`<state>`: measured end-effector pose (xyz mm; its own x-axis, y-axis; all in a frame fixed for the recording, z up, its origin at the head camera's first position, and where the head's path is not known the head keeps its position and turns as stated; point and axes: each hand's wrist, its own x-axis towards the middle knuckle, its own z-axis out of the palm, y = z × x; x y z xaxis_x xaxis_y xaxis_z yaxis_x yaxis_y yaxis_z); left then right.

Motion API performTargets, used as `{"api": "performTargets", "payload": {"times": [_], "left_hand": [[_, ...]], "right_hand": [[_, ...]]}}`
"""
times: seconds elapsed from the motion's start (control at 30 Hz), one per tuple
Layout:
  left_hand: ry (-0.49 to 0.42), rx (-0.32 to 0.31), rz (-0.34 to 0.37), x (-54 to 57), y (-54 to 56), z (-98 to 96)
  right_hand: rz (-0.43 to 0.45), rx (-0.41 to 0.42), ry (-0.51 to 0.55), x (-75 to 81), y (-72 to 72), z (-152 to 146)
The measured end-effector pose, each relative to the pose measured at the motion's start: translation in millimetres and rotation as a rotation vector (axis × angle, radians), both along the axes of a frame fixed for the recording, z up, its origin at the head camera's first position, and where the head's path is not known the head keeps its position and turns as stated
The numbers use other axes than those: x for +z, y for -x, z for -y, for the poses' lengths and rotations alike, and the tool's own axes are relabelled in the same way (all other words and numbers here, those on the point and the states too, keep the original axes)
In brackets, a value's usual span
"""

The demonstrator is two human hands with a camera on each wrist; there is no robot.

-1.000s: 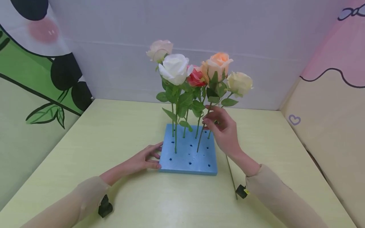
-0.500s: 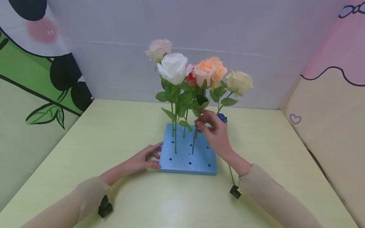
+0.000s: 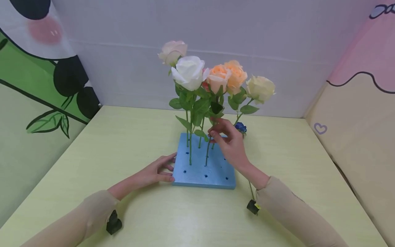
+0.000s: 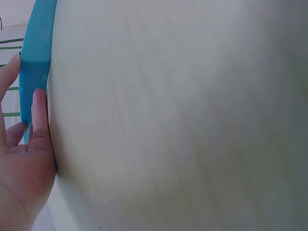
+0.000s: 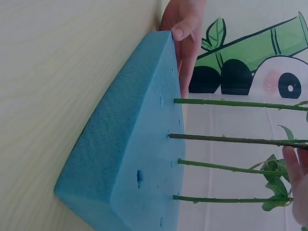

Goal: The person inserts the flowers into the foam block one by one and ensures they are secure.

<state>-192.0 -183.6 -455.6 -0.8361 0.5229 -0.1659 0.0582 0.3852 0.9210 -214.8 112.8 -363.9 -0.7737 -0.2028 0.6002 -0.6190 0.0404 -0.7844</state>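
A blue foam block [image 3: 197, 180] with small holes lies on the table, bearing several upright artificial roses. My left hand [image 3: 156, 171] rests against its left side, thumb and fingers extended along the edge. Between thumb and fingertips, my right hand [image 3: 230, 143] pinches the dark stem [image 5: 216, 139] of a peach rose [image 3: 217, 79]. That stem's lower tip meets the block's top at the middle row; how deep it sits I cannot tell. To its left stands a white rose [image 3: 189, 73], with a pale pink rose [image 3: 172, 52] behind. A red rose is mostly hidden.
An orange rose [image 3: 236, 77] and a cream rose [image 3: 260, 88] stand at the block's back right. On the table [image 3: 139, 216], right of the block, lies a blue flower [image 3: 240, 127], its stem partly under my right arm. A printed cloth wall [image 3: 123, 75] rises behind.
My right hand has moved left and slightly down with the peach rose, bringing its stem tip leftward over the block. The orange rose and blue flower have come into view. My left hand stays put.
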Motion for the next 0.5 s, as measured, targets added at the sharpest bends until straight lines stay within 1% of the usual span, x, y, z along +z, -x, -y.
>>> {"api": "performTargets", "payload": {"times": [0.33, 0.5], "left_hand": [[-0.002, 0.002, 0.003, 0.9, -0.7, -0.5], [-0.007, 0.002, 0.003, 0.6, -0.4, -0.8]], "right_hand": [[-0.012, 0.000, -0.002, 1.2, -0.4, 2.9], [-0.004, -0.005, -0.004, 1.0, -0.7, 3.1]]}}
